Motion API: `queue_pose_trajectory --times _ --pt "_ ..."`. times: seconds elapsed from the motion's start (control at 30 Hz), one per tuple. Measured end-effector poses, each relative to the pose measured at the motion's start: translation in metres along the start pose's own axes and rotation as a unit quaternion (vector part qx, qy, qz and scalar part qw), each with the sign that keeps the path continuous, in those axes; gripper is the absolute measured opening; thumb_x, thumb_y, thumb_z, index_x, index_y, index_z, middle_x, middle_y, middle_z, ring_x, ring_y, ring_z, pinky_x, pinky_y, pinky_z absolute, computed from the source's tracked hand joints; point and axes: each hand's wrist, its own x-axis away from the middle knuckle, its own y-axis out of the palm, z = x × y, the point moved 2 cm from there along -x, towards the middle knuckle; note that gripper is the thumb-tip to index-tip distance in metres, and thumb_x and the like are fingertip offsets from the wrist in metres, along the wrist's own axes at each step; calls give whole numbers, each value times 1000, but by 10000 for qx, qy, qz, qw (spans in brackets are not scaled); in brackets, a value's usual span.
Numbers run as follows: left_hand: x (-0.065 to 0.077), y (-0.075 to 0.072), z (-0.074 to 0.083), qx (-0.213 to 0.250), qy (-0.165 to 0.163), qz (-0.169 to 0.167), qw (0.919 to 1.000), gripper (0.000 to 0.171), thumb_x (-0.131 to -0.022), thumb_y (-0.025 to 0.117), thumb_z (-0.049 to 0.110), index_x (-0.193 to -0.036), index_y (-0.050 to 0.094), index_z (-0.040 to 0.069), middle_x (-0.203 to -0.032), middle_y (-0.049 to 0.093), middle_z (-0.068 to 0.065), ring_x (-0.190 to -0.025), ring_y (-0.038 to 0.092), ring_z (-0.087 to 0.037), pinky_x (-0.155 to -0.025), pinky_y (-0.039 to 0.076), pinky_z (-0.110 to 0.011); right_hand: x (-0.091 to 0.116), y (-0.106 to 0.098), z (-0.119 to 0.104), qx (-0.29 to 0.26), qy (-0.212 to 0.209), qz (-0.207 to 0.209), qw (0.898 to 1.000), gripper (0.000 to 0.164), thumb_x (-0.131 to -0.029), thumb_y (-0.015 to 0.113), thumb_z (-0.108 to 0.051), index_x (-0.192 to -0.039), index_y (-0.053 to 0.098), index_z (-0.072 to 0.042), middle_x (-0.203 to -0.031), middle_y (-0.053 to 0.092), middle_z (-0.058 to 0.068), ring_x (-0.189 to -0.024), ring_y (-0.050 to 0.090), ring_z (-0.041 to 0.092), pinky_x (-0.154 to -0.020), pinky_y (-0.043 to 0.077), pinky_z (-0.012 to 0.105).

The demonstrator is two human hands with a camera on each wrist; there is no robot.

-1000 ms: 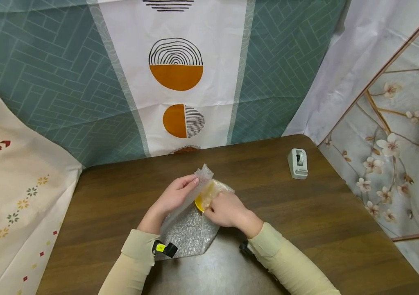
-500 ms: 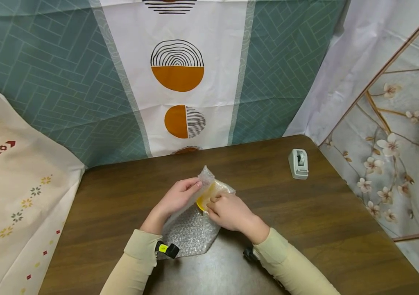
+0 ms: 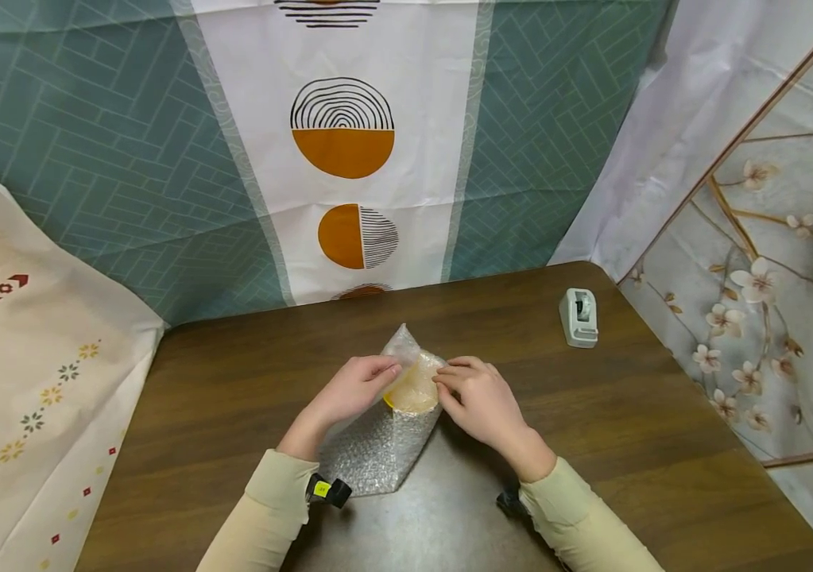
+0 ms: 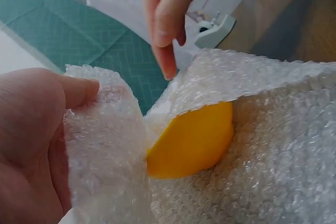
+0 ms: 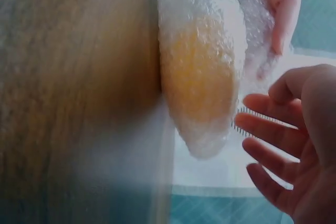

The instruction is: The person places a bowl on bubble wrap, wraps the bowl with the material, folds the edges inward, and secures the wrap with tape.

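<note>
A sheet of bubble wrap [image 3: 366, 457] lies on the table, partly folded over a smooth yellow object [image 4: 194, 142] with a rounded edge. Most of that object is covered, so its kind cannot be told; its colour shows through the wrap [image 5: 202, 77] in the right wrist view. My left hand [image 3: 349, 393] pinches a raised flap of the wrap between thumb and fingers, left of the yellow object. On the other side, my right hand [image 3: 485, 405] is beside the folded part, its fingers loosely bent and holding nothing, with a small gap visible in the right wrist view.
A light-coloured tape dispenser [image 3: 579, 318] stands at the back right of the brown wooden table [image 3: 520, 492]. Patterned cloths [image 3: 542, 159] hang behind the table and at both sides. A small camera is strapped to each wrist.
My right hand has let go of the folded wrap and drawn back to the right. My left hand has shifted slightly right, still pinching the flap, which leans further over the yellow object.
</note>
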Motion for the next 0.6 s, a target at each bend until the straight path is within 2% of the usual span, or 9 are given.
queue_pose_trajectory --times 0.07,0.2,0.4,0.6 --pt "1 3 0 -197 168 -48 9997 32 -112 57 23 -132 76 6 -135 72 -9 -127 66 -24 -107 52 -49 0 0 4 -43 194 192 9996 19 -99 70 -16 -109 86 -10 -111 81 4 -114 71 28 -98 56 50" --pt "2 10 0 -630 357 -247 9971 32 -111 59 20 -135 74 4 -147 65 -12 -143 56 -30 -117 43 -51 0 2 10 -17 579 373 9976 19 -98 70 -13 -106 86 -8 -111 81 7 -109 74 30 -96 58 49" --pt "5 18 1 -1043 390 -527 9924 34 -112 58 21 -134 74 2 -153 60 -13 -150 47 -33 -120 38 -54 2 5 15 23 943 37 9955 18 -97 74 -13 -110 86 -9 -117 80 9 -110 74 32 -94 59 50" --pt "6 22 4 -1259 486 -750 9880 34 -112 56 21 -136 74 5 -153 60 -13 -154 41 -35 -124 32 -54 1 8 16 -84 1071 -122 9941 20 -99 74 -14 -114 85 -9 -119 79 8 -113 73 31 -96 58 49"
